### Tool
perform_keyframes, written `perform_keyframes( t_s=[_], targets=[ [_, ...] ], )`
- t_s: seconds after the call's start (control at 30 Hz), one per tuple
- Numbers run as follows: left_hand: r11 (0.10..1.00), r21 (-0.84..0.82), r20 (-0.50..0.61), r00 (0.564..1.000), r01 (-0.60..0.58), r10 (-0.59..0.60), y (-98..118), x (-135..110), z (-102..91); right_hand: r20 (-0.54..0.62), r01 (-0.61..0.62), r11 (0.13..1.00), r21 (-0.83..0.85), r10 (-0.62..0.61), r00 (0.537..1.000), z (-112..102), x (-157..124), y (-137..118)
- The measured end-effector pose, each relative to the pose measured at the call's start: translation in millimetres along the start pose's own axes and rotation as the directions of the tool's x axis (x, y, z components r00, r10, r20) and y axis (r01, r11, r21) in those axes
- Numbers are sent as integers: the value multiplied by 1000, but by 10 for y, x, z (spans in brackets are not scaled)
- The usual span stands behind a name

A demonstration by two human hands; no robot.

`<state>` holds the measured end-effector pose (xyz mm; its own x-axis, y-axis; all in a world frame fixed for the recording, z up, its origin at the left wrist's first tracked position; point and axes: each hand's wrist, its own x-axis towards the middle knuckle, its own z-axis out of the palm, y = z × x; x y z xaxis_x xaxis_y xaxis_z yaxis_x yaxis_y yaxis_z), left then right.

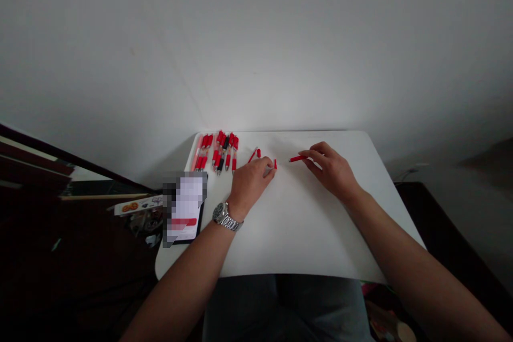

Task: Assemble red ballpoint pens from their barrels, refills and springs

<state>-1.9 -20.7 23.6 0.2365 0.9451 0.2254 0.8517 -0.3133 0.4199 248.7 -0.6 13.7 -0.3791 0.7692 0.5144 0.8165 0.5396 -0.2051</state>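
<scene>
My left hand (253, 179), with a metal watch (225, 216) at its wrist, is closed in a pinch over the table. From its fingertips sticks a small pen part with a red end (276, 164); the rest is hidden by the fingers. My right hand (331, 169) pinches a red pen barrel (297, 158) that points left toward the other hand, a short gap apart from it. Just beyond my left hand lie a thin red refill (252, 155) and a small red piece (258, 153). Several red pens (228, 155) lie side by side farther left, with a black one (223, 156) among them.
The white table (288, 235) meets a pale wall (280, 64) at its far edge. A phone (186, 208), partly blurred out, lies at the table's left edge. My legs (284, 310) are under the near edge.
</scene>
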Motion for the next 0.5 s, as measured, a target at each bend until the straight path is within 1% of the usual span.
perform_keyframes(
  t_s=[0.23,0.5],
  targets=[
    [999,-46,0,1000,9,-9,-5,0,13,1,-16,1000,-6,16,1000,-23,-1,-25],
    [999,-50,10,1000,14,-14,1,-3,-8,0,-50,999,-11,50,999,-37,10,-34]
  ],
)
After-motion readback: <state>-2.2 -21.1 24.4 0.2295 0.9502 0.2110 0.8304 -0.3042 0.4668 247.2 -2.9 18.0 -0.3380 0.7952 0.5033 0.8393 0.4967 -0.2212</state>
